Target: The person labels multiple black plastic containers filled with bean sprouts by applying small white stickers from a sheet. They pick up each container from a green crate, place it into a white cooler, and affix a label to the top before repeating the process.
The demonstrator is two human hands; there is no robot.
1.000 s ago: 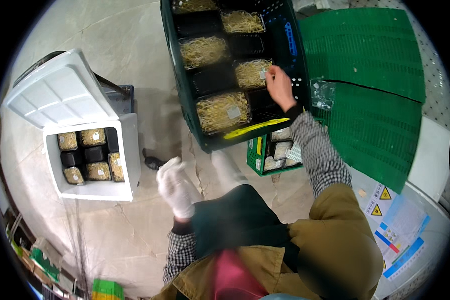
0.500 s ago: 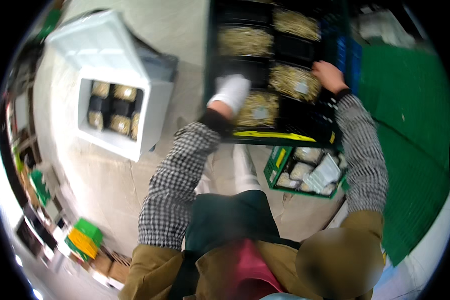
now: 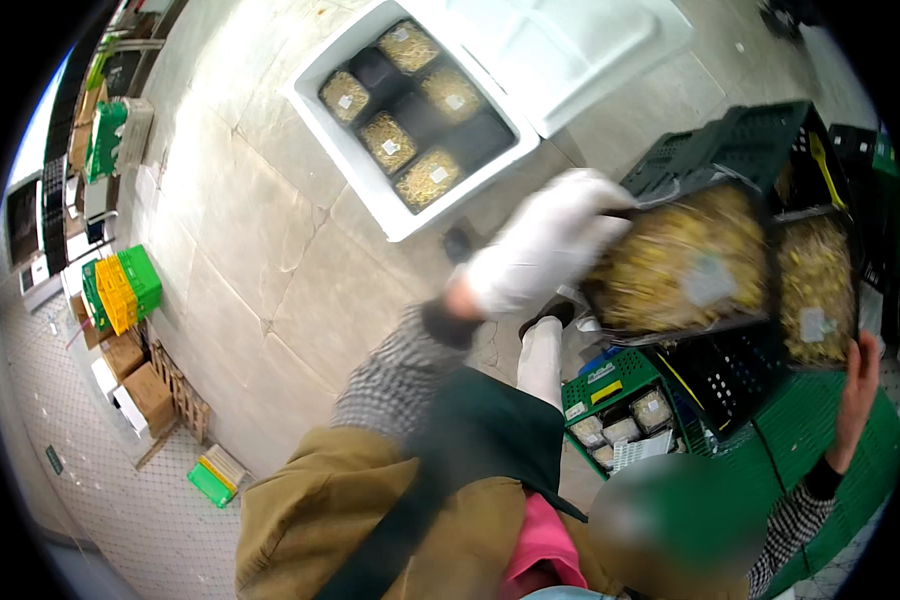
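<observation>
My left hand (image 3: 550,240), in a white glove, grips the left edge of a black tray of bean sprouts (image 3: 670,265) under clear film with a pale label. That tray is lifted and blurred by motion. Beside it is a second tray of bean sprouts (image 3: 815,295), whose lower right corner my bare right hand (image 3: 856,395) holds at its edge. Behind both trays stands a dark crate (image 3: 715,150). Up and to the left, a white foam box (image 3: 353,160) contains several such trays set among black ones. Its white lid (image 3: 600,50) hangs open on the right.
By my feet a green crate (image 3: 595,385) holds small wrapped packs. Green matting (image 3: 820,440) covers the floor at lower right. Stacked green and yellow crates (image 3: 120,290), cardboard boxes (image 3: 148,395) and a wooden pallet (image 3: 180,390) stand far left.
My view has swung left, toward the foam box. Both hands have left the crate's inside, and two bean sprout trays are now up in them.
</observation>
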